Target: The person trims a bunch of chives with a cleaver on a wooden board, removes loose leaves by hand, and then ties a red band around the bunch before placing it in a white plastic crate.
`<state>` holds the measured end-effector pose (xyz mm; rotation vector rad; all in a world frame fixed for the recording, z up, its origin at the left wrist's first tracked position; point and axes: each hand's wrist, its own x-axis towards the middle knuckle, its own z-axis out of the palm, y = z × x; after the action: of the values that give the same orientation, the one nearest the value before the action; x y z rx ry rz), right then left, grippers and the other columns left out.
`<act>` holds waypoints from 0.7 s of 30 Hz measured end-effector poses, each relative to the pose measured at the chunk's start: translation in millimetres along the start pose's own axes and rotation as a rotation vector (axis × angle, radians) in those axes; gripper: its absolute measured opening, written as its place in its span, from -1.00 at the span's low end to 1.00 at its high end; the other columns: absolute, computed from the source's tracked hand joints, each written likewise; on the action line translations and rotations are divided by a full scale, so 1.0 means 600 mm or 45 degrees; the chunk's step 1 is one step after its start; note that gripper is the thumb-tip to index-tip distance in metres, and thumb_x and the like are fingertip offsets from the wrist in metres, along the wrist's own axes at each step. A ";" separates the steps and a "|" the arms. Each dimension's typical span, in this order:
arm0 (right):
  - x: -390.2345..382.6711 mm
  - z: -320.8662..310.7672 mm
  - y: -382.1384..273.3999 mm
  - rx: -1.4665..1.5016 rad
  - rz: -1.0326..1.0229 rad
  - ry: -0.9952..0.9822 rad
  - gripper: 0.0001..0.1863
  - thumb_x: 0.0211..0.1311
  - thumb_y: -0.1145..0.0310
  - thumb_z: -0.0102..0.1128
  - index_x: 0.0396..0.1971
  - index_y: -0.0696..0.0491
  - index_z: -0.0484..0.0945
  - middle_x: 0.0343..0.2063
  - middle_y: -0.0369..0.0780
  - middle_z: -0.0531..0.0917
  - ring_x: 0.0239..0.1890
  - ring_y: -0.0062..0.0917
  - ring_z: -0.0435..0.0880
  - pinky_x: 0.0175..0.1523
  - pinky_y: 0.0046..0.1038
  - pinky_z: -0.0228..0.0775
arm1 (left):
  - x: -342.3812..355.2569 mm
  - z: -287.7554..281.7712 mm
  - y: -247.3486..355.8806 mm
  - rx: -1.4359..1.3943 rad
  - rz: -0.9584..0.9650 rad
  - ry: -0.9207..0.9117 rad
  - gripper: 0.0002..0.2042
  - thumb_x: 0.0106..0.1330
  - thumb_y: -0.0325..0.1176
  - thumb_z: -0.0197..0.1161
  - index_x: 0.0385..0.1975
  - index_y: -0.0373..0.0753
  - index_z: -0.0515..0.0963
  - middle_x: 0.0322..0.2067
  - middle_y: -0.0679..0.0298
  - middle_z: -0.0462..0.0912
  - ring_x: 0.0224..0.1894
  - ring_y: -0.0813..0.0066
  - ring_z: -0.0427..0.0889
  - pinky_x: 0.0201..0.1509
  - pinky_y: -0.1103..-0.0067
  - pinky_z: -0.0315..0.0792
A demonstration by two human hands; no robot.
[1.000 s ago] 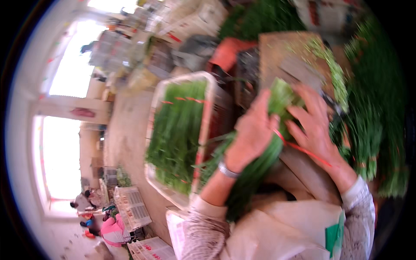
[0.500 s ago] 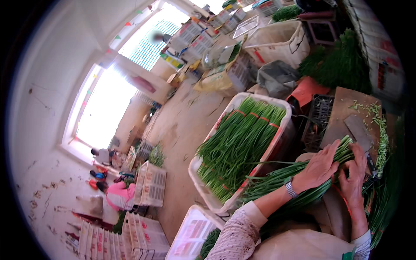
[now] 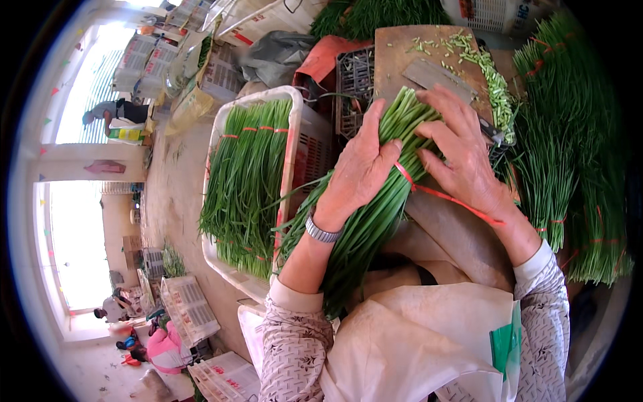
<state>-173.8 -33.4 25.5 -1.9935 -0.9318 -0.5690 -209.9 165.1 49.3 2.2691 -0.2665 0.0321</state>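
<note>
A thick bundle of green chives (image 3: pixel 365 228) lies slanted across my lap, its pale stem ends pointing away from me. My left hand (image 3: pixel 362 161) cups its left side, the thumb laid across the stems. Against the right side, near the stem ends, my right hand (image 3: pixel 462 151) curls its fingers and thumb around the bundle. A red tie (image 3: pixel 405 175) crosses the stems between my hands, and a loose length runs over to my right wrist. Past the stem ends, a flat metal blade (image 3: pixel 439 79) rests on a wooden board (image 3: pixel 395 53).
Cut stem pieces (image 3: pixel 499 97) litter the board's right side. On the left stands a white crate (image 3: pixel 292 134) of tied chives. More bundles (image 3: pixel 549 134) lie at right. Beyond the crate are a black basket (image 3: pixel 355 84), a grey sack (image 3: pixel 281 57) and people working farther left.
The view has swung right and levelled, so the bundle and hands now appear nearer the middle. My right fingers have shifted about the stem ends; both hands remain on the bundle.
</note>
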 end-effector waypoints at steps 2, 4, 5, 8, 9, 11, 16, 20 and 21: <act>-0.007 0.004 0.004 0.071 0.007 0.019 -0.65 -0.15 0.56 0.34 -0.27 0.15 0.48 0.15 -0.04 0.43 0.28 -0.02 0.30 0.29 -0.06 0.17 | -0.003 -0.003 0.005 -0.087 -0.126 -0.026 -0.37 0.36 -0.26 0.08 0.38 -0.26 0.03 0.06 -0.15 0.51 0.11 0.04 0.55 0.20 0.40 0.34; -0.008 0.006 -0.005 0.114 0.027 0.002 -0.64 -0.16 0.54 0.36 -0.25 0.11 0.52 0.15 -0.07 0.44 0.29 -0.04 0.29 0.29 -0.06 0.18 | -0.006 -0.004 -0.005 -0.084 -0.145 -0.039 -0.36 0.36 -0.26 0.08 0.38 -0.30 0.01 0.08 -0.15 0.50 0.14 0.06 0.53 0.22 0.41 0.32; -0.003 0.007 -0.012 0.058 -0.028 -0.021 -0.66 -0.17 0.54 0.37 -0.28 0.08 0.55 0.14 -0.09 0.45 0.28 -0.05 0.31 0.27 -0.06 0.19 | -0.001 -0.003 -0.008 -0.032 0.003 0.020 -0.36 0.34 -0.30 0.07 0.35 -0.38 0.01 -0.01 -0.21 0.51 0.05 -0.06 0.55 0.14 0.36 0.37; 0.001 0.025 -0.014 -0.032 -0.122 -0.022 -0.72 -0.20 0.49 0.38 -0.37 0.02 0.61 0.12 -0.15 0.47 0.24 -0.09 0.35 0.25 -0.04 0.21 | -0.005 -0.012 -0.015 -0.041 -0.040 -0.017 -0.37 0.32 -0.37 0.05 0.34 -0.46 0.00 0.01 -0.24 0.48 0.07 -0.09 0.55 0.15 0.37 0.38; 0.002 0.027 -0.011 -0.094 -0.180 -0.021 -0.73 -0.20 0.48 0.36 -0.37 0.03 0.61 0.12 -0.15 0.47 0.25 -0.10 0.35 0.26 -0.02 0.20 | -0.004 -0.014 -0.025 -0.187 -0.087 -0.029 -0.35 0.31 -0.38 0.05 0.36 -0.43 -0.01 0.08 -0.21 0.45 0.12 -0.02 0.51 0.18 0.40 0.36; -0.001 0.027 -0.016 -0.139 -0.220 -0.013 -0.77 -0.17 0.43 0.30 -0.39 0.05 0.59 0.08 -0.13 0.50 0.24 -0.12 0.34 0.27 0.03 0.17 | -0.001 -0.021 -0.024 -0.472 -0.195 -0.051 -0.29 0.28 -0.42 0.05 0.42 -0.34 -0.09 0.20 -0.12 0.36 0.18 0.23 0.43 0.24 0.46 0.30; 0.010 0.025 -0.023 -0.078 -0.188 -0.015 -0.83 -0.11 0.44 0.23 -0.43 0.10 0.54 -0.05 -0.08 0.54 0.19 -0.13 0.39 0.28 0.03 0.16 | 0.015 -0.032 0.000 -0.452 -0.237 -0.094 -0.25 0.30 -0.38 0.11 0.42 -0.35 -0.13 0.24 -0.10 0.31 0.15 0.33 0.40 0.27 0.49 0.26; 0.008 0.016 0.001 -0.061 -0.281 -0.007 -0.87 -0.04 0.46 0.21 -0.43 0.12 0.53 -0.16 -0.12 0.55 0.06 -0.21 0.50 0.20 -0.08 0.29 | 0.026 -0.026 0.020 -0.597 -0.215 -0.023 -0.12 0.30 -0.10 0.24 0.41 -0.43 -0.16 0.25 -0.14 0.29 0.23 0.26 0.36 0.30 0.46 0.23; 0.003 0.008 0.010 0.090 -0.080 0.112 -0.89 0.01 0.48 0.19 -0.42 0.12 0.52 -0.21 -0.15 0.57 0.00 -0.25 0.54 0.14 -0.19 0.34 | 0.022 -0.030 0.012 -0.409 -0.215 -0.059 -0.05 0.23 -0.05 0.30 0.41 -0.43 -0.16 0.25 -0.17 0.29 0.26 0.20 0.34 0.31 0.43 0.23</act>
<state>-167.4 -30.8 21.3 -1.8670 -0.9500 -0.6450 -197.4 171.9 68.2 1.9665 -0.0948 -0.1418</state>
